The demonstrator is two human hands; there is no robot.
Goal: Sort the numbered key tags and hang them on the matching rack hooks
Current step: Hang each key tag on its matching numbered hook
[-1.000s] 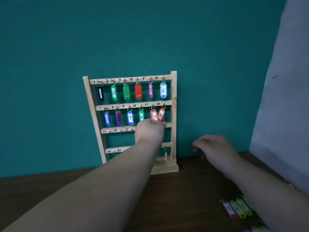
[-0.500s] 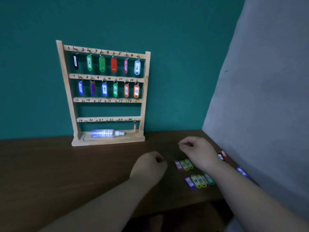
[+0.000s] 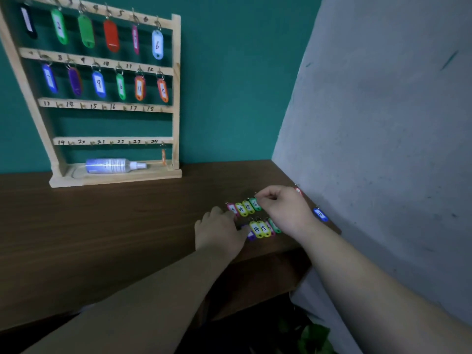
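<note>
- Rack: pale wooden key rack [image 3: 176,98] stands on dark wooden table [image 3: 102,226], against teal wall [image 3: 229,72].
- Top two rails hold hung coloured plastic tags [image 3: 157,44], numbers 1 to 12.
- Rails marked 13–18 and 19–24 show bare hooks, apart from one small orange tag [image 3: 163,157] at the far right of the lowest rail.
- White spray bottle [image 3: 112,165] lies on its side on the rack base.
- Loose tags lie in two short rows near the table's right end. Back row: pink tag 13 [image 3: 232,208], yellow tag 14 [image 3: 241,209], yellow tag 15 [image 3: 248,207], green tag 16 [image 3: 255,204].
- Front row: purple tag [image 3: 250,235], two yellow tags [image 3: 256,229], then pink and green ones partly under the right wrist.
- Right hand [image 3: 283,208]: fingers curled, thumb and forefinger pinching the ring end of green tag 16.
- Left hand [image 3: 221,231]: back up, at the rows' left end, covering part of the purple tag; finger state cannot be told.
- Blue tag [image 3: 320,214] and red tag [image 3: 298,190] lie apart beside grey wall [image 3: 383,123].
</note>
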